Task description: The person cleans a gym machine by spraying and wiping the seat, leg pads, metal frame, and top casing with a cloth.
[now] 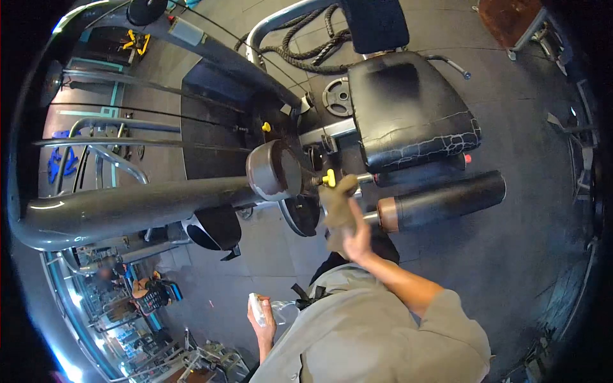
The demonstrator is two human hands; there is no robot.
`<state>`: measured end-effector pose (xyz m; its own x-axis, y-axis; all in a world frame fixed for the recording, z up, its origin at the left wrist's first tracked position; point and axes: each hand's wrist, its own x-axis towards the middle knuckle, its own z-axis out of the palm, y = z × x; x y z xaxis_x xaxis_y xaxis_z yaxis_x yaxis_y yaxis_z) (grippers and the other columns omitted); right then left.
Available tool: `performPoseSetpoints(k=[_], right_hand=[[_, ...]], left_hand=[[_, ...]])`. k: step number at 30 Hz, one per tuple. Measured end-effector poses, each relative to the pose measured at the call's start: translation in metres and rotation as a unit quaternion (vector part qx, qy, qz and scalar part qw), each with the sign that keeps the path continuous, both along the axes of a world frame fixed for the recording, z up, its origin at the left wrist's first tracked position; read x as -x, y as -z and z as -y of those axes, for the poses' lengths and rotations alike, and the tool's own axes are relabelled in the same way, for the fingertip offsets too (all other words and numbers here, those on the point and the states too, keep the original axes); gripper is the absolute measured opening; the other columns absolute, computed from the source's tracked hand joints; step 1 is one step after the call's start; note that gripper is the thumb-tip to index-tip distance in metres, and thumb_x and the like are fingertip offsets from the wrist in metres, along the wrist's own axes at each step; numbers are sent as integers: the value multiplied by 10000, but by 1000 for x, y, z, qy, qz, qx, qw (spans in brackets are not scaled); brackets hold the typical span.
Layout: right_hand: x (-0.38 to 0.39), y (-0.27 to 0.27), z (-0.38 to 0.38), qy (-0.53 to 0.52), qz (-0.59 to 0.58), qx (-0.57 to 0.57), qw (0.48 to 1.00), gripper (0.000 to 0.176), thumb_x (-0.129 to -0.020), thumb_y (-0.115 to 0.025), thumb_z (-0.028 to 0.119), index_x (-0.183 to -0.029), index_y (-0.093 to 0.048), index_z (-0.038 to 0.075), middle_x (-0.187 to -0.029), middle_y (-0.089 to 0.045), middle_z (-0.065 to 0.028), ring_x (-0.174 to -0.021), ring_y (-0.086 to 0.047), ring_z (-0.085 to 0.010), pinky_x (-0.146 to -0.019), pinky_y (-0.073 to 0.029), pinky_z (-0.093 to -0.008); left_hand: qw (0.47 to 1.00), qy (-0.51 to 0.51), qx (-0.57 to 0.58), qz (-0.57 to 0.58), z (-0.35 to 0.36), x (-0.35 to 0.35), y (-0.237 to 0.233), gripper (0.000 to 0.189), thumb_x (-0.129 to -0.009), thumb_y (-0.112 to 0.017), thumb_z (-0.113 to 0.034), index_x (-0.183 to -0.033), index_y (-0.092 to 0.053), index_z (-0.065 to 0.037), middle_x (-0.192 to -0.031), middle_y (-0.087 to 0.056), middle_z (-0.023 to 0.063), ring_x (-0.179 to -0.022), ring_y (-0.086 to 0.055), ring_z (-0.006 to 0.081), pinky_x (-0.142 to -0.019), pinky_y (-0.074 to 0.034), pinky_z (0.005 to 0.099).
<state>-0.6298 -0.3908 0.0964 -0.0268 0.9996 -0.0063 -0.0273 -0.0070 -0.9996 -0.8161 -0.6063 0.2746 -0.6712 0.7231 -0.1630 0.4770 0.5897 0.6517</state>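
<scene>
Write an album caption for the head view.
Beside a cracked black padded seat, the right hand holds a brown cloth, the left a clear plastic bottle.

Cloth (pixel 338 216): brown, soft-looking, bunched into uneven folds, slightly blurred.
Cloth's hold: gripped in the right hand (pixel 359 244), with folds spreading beyond the fingers.
Cloth's place: in front of the exercise machine, right by the yellow knob (pixel 329 178) and near the brown-ended end of the black roller pad (pixel 450 199); contact with the metal parts impossible to tell.
Bottle (pixel 280 311): clear, see-through, with a white part at the fingers; contents too unclear to tell.
Bottle's hold: clasped in the left hand (pixel 262 324), partly hidden by it.
Bottle's place: above the dark floor, beside the grey shirt (pixel 383 325).
</scene>
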Motion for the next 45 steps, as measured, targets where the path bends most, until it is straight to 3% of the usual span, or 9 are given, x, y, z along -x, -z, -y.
performPoseSetpoints(k=[4,10,12,16,18,20,21,25,45], right_hand=[[-47,-28,-49,60,16,126,990,570,-1054,-440,431,-1280,-598,-67,-1285,-640,-245,-1215,-605,-321,-1036,-444,-394],[56,33,-133,-111,197,97,969,566,-992,-549,385,-1330,-558,-68,-1325,-600,-256,-1266,-541,-441,-1082,-431,-424],[60,34,-104,-73,255,-139,954,580,-973,-586,324,-1370,-510,-91,-1458,-479,-275,-1354,-443,-473,-1136,-374,-449],[32,39,-12,-110,120,13,987,637,-977,-573,341,-1420,-446,-99,-1500,-402,-306,-1413,-361,-467,-1179,-298,-469],[26,17,28,-27,112,135,984,534,-993,-547,371,-1215,-612,-110,-1327,-544,-359,-1253,-544,-467,-1050,-435,-481],[35,44,39,-241,171,411,863,621,-1007,-492,500,-969,-680,-91,-891,-703,-288,-891,-683,-463,-816,-526,-517],[51,38,43,-208,107,329,915,702,-999,-455,587,-847,-668,-64,-608,-651,-200,-625,-651,-460,-633,-505,-545],[151,19,-14,-250,70,147,954,790,-1007,-403,590,-1171,-588,-160,-1244,-567,-388,-1229,-516,-493,-1067,-387,-529],[156,134,27,-162,-29,382,909,830,-982,-303,637,-1484,-392,-18,-1531,-377,-291,-1447,-331,-406,-1181,-278,-430]], left_hand=[[1000,-14,2,3,7,-1,-1,290,-989,-567,-272,-946,-597,13,-832,-579,85,-752,-533,176,-704,-451,341],[1000,-2,11,21,7,-4,1,292,-986,-570,-280,-945,-601,8,-844,-598,86,-786,-553,182,-727,-462,343],[1000,7,9,9,2,-2,-3,288,-986,-570,-277,-945,-603,6,-846,-601,84,-790,-554,182,-733,-463,340],[999,-44,-10,3,16,-3,-4,265,-989,-568,-256,-945,-604,3,-840,-590,71,-778,-539,170,-732,-455,325],[997,-73,-1,15,19,-7,-8,258,-991,-565,-248,-950,-603,4,-838,-587,69,-777,-535,164,-730,-453,321],[998,-52,22,13,25,-3,-10,248,-992,-565,-240,-958,-599,3,-838,-587,68,-778,-536,158,-728,-453,318],[999,-41,33,12,26,-2,-9,243,-992,-565,-236,-962,-597,3,-838,-588,67,-779,-536,155,-728,-453,316],[998,-48,41,21,21,-9,-10,223,-989,-574,-218,-976,-588,4,-833,-584,63,-771,-532,151,-717,-448,310],[998,56,41,-11,20,20,0,248,-987,-571,-242,-934,-592,-1,-830,-576,77,-750,-530,175,-699,-448,335]])
